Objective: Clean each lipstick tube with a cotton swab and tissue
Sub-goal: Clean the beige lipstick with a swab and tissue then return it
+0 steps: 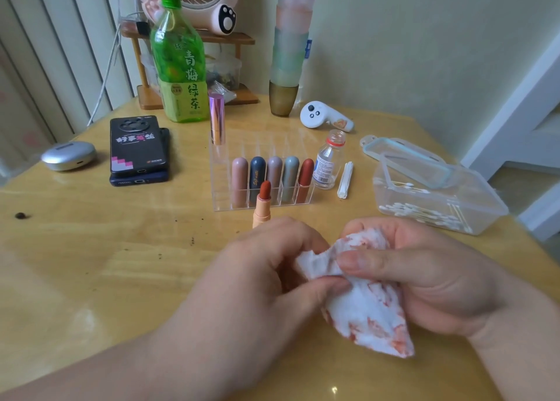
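Observation:
My left hand point(260, 267) grips an uncapped lipstick point(262, 203) upright, its peach tube and red-brown bullet poking above my fingers. That hand's thumb also pinches a white tissue point(366, 306) smeared with red stains. My right hand point(424, 273) holds the same tissue, thumb pressed across its top. A clear acrylic organizer point(221, 170) behind holds several capped lipsticks in pink, navy, mauve, grey and red, plus a tall metallic pink tube point(217, 118). Used cotton swabs point(345, 180) lie beside a small open bottle point(328, 159).
A clear plastic box point(485, 202) of cotton swabs sits at the right with its lid point(403, 155) propped on it. Two stacked phones point(138, 150), a silver case point(69, 155), a green tea bottle point(178, 64), stacked cups point(288, 52) and a white controller point(325, 116) stand farther back on the wooden table point(106, 249).

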Demonstrator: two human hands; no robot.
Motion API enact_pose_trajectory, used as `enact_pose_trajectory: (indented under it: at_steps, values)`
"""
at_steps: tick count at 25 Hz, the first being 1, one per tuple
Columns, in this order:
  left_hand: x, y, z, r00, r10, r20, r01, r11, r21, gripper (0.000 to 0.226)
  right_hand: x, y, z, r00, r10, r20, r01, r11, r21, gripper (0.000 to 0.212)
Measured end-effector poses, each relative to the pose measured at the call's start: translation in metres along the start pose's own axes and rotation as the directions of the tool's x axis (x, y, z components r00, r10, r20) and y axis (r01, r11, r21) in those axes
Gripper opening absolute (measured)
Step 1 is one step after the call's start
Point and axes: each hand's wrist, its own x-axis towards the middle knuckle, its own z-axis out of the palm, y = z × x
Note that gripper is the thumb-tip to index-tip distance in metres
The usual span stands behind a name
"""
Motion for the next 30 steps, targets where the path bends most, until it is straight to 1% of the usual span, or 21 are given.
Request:
enact_pose_trajectory:
  at_steps: [1, 2, 3, 4, 6, 8, 9, 11, 12, 13, 14, 15, 16, 17, 18, 19, 20, 22, 24, 26, 30]
  values:
    - [0.001, 0.003, 0.001, 0.99, -0.141, -0.012, 0.136, 0.974, -0.182, 0.021, 0.001, -0.001, 0.001, 0.998, -0.017, 0.058, 0.016, 1.0, 0.025, 0.024]
    - [0.002, 0.005, 0.001, 0.965, -0.262, 0.006, 0.248, 0.907, -0.34, 0.023, 0.003, -0.002, 0.002, 0.994, -0.035, 0.1, 0.031, 0.999, 0.042, 0.032]
    - [0.003, 0.006, 0.002, 0.941, -0.338, 0.03, 0.315, 0.836, -0.448, 0.022, 0.004, -0.001, 0.002, 0.994, -0.044, 0.101, 0.039, 0.998, 0.044, 0.037]
    - [0.004, 0.006, 0.002, 0.924, -0.38, 0.05, 0.351, 0.789, -0.504, 0.022, 0.006, 0.0, 0.001, 0.997, -0.043, 0.064, 0.041, 0.999, 0.036, 0.039]
    - [0.006, 0.01, 0.001, 0.909, -0.408, 0.081, 0.384, 0.748, -0.542, 0.024, 0.008, 0.002, 0.0, 0.998, -0.058, -0.015, 0.058, 0.998, 0.025, 0.039]
    - [0.004, 0.01, 0.001, 0.897, -0.419, 0.138, 0.428, 0.751, -0.503, 0.025, 0.007, 0.004, 0.0, 0.995, -0.09, -0.051, 0.094, 0.992, 0.079, 0.037]
    - [0.003, 0.009, 0.0, 0.886, -0.422, 0.192, 0.461, 0.758, -0.462, 0.024, 0.007, 0.004, 0.003, 0.991, -0.101, -0.088, 0.112, 0.986, 0.121, 0.036]
    - [0.001, 0.007, 0.001, 0.845, -0.414, 0.338, 0.525, 0.758, -0.387, 0.018, 0.005, 0.005, 0.007, 0.964, -0.096, -0.247, 0.139, 0.977, 0.163, 0.033]
    - [0.001, 0.007, 0.001, 0.818, -0.399, 0.415, 0.555, 0.739, -0.383, 0.012, 0.004, 0.004, 0.01, 0.936, -0.1, -0.336, 0.15, 0.98, 0.129, 0.028]
    - [0.001, 0.007, 0.001, 0.796, -0.377, 0.473, 0.576, 0.709, -0.405, 0.012, 0.004, 0.003, 0.012, 0.897, -0.128, -0.424, 0.149, 0.989, 0.018, 0.023]
    - [0.003, 0.007, 0.002, 0.789, -0.368, 0.491, 0.596, 0.654, -0.466, 0.017, 0.002, 0.002, 0.01, 0.835, -0.209, -0.508, 0.117, 0.971, -0.207, 0.018]
    - [0.005, 0.005, 0.001, 0.791, -0.39, 0.471, 0.61, 0.571, -0.55, 0.021, -0.001, 0.0, 0.009, 0.758, -0.339, -0.558, 0.035, 0.874, -0.484, 0.018]
    - [0.007, 0.003, 0.0, 0.798, -0.419, 0.434, 0.6, 0.475, -0.644, 0.026, -0.004, -0.005, 0.007, 0.681, -0.474, -0.558, -0.069, 0.717, -0.694, 0.021]
    - [0.01, 0.003, -0.002, 0.812, -0.431, 0.394, 0.562, 0.391, -0.729, 0.029, -0.007, -0.009, 0.004, 0.618, -0.582, -0.528, -0.145, 0.576, -0.804, 0.025]
    - [0.011, 0.004, -0.003, 0.83, -0.428, 0.358, 0.515, 0.34, -0.787, 0.031, -0.011, -0.014, 0.003, 0.562, -0.655, -0.505, -0.182, 0.497, -0.848, 0.027]
    - [0.013, 0.005, -0.004, 0.848, -0.411, 0.336, 0.48, 0.324, -0.815, 0.031, -0.014, -0.018, 0.004, 0.535, -0.687, -0.491, -0.192, 0.467, -0.863, 0.028]
    - [0.013, 0.004, -0.004, 0.861, -0.39, 0.327, 0.46, 0.323, -0.827, 0.03, -0.016, -0.019, 0.009, 0.537, -0.704, -0.465, -0.186, 0.439, -0.879, 0.029]
    - [0.014, 0.006, -0.003, 0.874, -0.35, 0.338, 0.452, 0.329, -0.829, 0.033, -0.017, -0.015, 0.018, 0.584, -0.712, -0.39, -0.103, 0.412, -0.905, 0.028]
    - [0.013, 0.006, -0.001, 0.879, -0.331, 0.344, 0.448, 0.328, -0.832, 0.039, -0.017, -0.009, 0.027, 0.608, -0.714, -0.347, 0.027, 0.456, -0.89, 0.017]
    - [0.013, 0.004, 0.0, 0.884, -0.319, 0.342, 0.441, 0.326, -0.836, 0.04, -0.017, -0.007, 0.034, 0.611, -0.723, -0.322, 0.12, 0.487, -0.865, 0.012]
    - [0.014, -0.001, 0.001, 0.884, -0.318, 0.341, 0.442, 0.334, -0.833, 0.035, -0.017, -0.007, 0.039, 0.616, -0.728, -0.301, 0.284, 0.561, -0.777, 0.016]
